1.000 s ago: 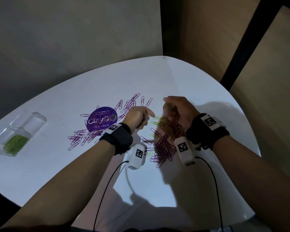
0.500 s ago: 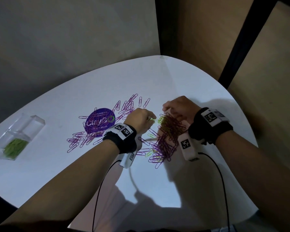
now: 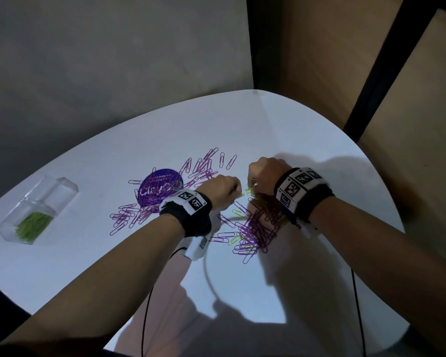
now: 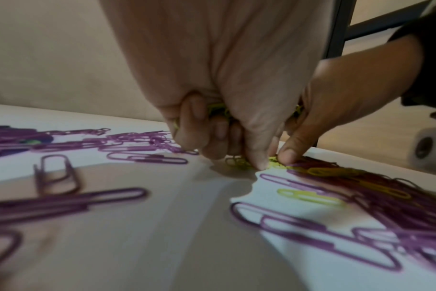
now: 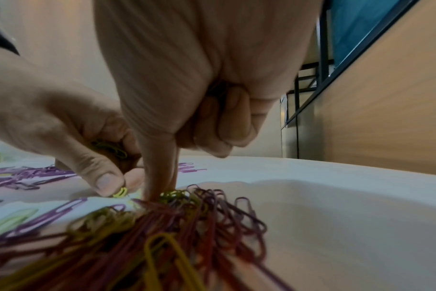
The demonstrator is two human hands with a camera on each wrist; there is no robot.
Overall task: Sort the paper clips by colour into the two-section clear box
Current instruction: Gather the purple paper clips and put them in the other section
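My left hand (image 3: 235, 193) grips a bunch of green paper clips (image 4: 218, 111) in its curled fingers, while its thumb and forefinger pinch another green clip (image 5: 121, 192) on the table. My right hand (image 3: 252, 185) is curled too, with green clips showing in its palm, and its fingertips (image 5: 159, 183) press down on green clips (image 3: 249, 190) at the edge of the mixed purple and green pile (image 3: 258, 228). The two hands nearly touch. The two-section clear box (image 3: 62, 188) stands far left, with green clips (image 3: 32, 225) in its near section.
Loose purple clips (image 3: 129, 215) are spread over the white round table (image 3: 319, 266) to the left of my hands, around a round purple sticker (image 3: 160, 191). A wall and wooden panels close in behind the table. Cables hang from both wrists.
My hands have drawn together, and their fingertips now meet over the green clips at the top of the pile. The box and the purple clips have not moved.
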